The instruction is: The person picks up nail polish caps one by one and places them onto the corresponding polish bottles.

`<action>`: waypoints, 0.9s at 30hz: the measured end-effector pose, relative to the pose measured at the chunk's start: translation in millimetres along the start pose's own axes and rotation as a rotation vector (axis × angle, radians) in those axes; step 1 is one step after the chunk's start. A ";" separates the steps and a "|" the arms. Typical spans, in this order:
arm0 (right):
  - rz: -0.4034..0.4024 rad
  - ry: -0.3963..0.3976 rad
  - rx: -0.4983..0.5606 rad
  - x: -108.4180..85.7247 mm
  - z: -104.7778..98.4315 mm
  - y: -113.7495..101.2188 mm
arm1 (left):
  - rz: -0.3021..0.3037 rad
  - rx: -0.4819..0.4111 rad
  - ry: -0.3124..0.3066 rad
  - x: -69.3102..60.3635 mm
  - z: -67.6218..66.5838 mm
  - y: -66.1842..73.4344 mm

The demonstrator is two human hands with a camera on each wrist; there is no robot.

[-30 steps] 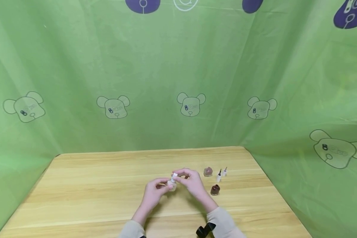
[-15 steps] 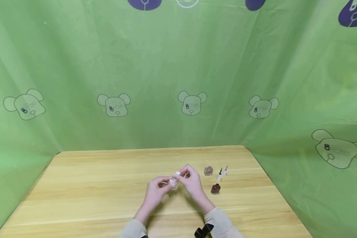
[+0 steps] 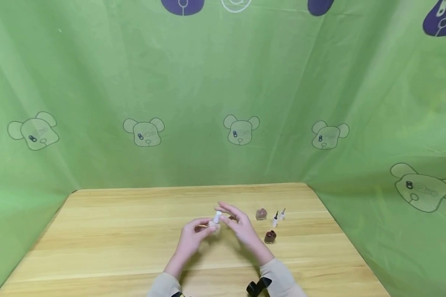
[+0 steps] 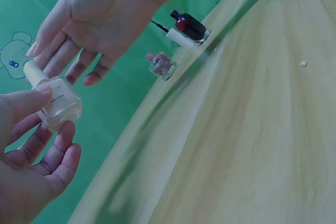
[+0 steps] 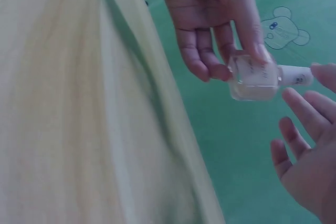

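Note:
My left hand [image 3: 189, 238] pinches a nail polish bottle [image 5: 254, 80] of pale, clear-looking polish between thumb and fingers, held above the table. Its white cap [image 5: 295, 75] sits on the neck, tilted toward the right hand. Around the cap is my right hand [image 3: 243, 230], its fingers spread and fairly straight. The right thumb is at the cap's end in the right wrist view; whether it touches cannot be told. In the left wrist view the label on the bottle [image 4: 62, 100] faces the camera, partly covered by the left thumb.
To the right stand an uncapped dark red polish bottle [image 3: 270, 237] and a pinkish glitter bottle [image 3: 261, 214]. Two white brush caps, one dark-brushed [image 3: 275, 221] and one lighter [image 3: 282, 214], stand brush-up beside them. A small pale bit [image 4: 303, 64] lies on the wooden table [image 3: 115, 239].
The right fingers gripped the white cap earlier, tilting it right half a second ago. Now they are loosened and spread around it, and the cap stands more upright. The left hand keeps its hold.

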State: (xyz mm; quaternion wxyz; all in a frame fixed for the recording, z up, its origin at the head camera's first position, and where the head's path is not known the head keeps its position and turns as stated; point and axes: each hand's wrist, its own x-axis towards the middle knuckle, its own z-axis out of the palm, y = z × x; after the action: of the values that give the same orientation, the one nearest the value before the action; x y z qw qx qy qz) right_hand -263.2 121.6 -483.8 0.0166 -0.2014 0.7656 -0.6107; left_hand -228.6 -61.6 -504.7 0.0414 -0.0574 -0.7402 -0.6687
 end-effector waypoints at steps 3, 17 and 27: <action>-0.016 -0.063 -0.021 -0.7 -2.6 -2.4 | 0.011 0.015 -0.023 0.6 -2.7 -1.1; -0.041 -0.129 -0.051 -1.8 -5.9 -5.9 | 0.012 0.012 -0.079 2.2 -3.8 -4.7; 0.003 0.125 -0.056 -0.3 3.7 -3.7 | 0.063 0.032 -0.057 -1.4 0.2 -2.8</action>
State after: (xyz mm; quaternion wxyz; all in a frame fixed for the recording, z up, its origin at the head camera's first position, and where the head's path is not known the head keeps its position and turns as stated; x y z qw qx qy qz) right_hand -260.8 117.6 -481.4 -0.0358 -0.1620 0.7824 -0.6003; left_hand -227.6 -61.8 -507.7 0.0423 -0.0991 -0.7493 -0.6534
